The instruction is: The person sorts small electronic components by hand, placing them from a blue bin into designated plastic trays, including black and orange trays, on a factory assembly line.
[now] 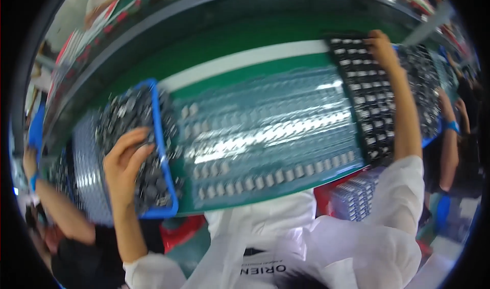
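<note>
My left hand (125, 161) is over the near left part of a blue-rimmed bin (159, 130), its fingers curled toward the thumb. Small black and silver parts (127, 113) fill that bin; anything between my fingertips is too blurred to name. Far to the right, my right hand (380, 48) has its bent fingers at the upper edge of a black sheet (365, 92) lined with rows of silver-white pieces. What those fingers grip cannot be made out. Between my hands lies a clear plastic tray (270, 120), with small pale pieces (278, 176) along its near row and at its left end.
A white strip (245, 59) runs along the green work surface (214, 39) behind the tray. More dark parts (421, 79) lie right of the black sheet. Stacked trays (354, 197) stand below the near right edge. Other people's arms (61, 207) reach in at both sides.
</note>
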The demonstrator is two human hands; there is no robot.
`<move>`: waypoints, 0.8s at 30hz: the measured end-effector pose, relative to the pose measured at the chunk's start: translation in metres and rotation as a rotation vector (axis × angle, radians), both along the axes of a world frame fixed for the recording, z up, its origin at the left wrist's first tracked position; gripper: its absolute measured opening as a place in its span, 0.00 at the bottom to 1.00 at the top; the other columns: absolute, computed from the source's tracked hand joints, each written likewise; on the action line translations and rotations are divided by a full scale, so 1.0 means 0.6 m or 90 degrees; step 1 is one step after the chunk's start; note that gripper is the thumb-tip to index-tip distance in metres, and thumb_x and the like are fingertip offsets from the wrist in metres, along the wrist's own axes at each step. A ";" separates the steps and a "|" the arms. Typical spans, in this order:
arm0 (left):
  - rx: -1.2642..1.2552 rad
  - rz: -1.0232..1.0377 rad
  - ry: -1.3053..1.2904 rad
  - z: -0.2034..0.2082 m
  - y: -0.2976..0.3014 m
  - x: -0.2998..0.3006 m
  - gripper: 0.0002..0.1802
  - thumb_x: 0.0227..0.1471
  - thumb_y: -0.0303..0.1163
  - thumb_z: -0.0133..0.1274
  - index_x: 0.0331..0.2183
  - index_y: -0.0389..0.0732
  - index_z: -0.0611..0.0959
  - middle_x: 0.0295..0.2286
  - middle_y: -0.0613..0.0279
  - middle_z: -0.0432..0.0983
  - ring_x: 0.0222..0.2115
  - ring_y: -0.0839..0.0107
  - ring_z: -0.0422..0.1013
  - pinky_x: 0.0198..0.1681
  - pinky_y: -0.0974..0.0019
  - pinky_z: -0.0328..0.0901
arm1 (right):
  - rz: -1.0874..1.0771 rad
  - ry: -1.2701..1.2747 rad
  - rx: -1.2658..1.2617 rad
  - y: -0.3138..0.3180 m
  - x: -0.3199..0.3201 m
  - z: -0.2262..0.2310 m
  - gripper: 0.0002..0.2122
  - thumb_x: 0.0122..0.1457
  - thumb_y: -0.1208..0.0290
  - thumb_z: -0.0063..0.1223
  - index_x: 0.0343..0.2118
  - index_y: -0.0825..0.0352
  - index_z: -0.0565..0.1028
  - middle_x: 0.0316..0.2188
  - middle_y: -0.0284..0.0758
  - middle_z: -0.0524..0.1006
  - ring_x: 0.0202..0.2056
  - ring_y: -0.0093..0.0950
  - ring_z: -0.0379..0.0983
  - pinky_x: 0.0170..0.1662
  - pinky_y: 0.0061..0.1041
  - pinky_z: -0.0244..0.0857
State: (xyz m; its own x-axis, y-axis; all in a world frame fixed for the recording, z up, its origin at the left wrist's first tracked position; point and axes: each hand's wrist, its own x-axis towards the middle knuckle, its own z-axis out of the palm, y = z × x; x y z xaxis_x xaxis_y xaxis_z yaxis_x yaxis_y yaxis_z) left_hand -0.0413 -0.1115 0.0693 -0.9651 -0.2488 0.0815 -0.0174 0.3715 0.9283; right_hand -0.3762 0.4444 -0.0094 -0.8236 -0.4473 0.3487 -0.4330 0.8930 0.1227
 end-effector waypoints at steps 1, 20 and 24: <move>0.018 -0.034 0.030 -0.008 0.016 0.003 0.11 0.46 0.14 0.52 0.36 0.28 0.78 0.44 0.49 0.72 0.42 0.68 0.71 0.45 0.68 0.68 | 0.001 0.046 -0.043 -0.017 0.014 0.004 0.14 0.47 0.81 0.49 0.38 0.68 0.78 0.42 0.44 0.71 0.47 0.41 0.67 0.51 0.32 0.62; 0.047 0.059 0.179 -0.157 0.151 0.080 0.08 0.47 0.17 0.55 0.34 0.31 0.79 0.43 0.55 0.74 0.38 0.72 0.73 0.41 0.72 0.70 | 0.372 -0.141 -0.420 -0.599 0.421 -0.031 0.11 0.49 0.80 0.55 0.38 0.69 0.75 0.39 0.37 0.69 0.41 0.37 0.66 0.42 0.33 0.63; 0.061 0.055 0.181 -0.150 0.153 0.081 0.08 0.48 0.17 0.55 0.34 0.31 0.79 0.43 0.55 0.74 0.38 0.72 0.73 0.40 0.72 0.70 | 0.382 -0.115 -0.437 -0.606 0.428 -0.029 0.09 0.49 0.80 0.56 0.35 0.67 0.76 0.36 0.37 0.73 0.40 0.37 0.67 0.42 0.32 0.63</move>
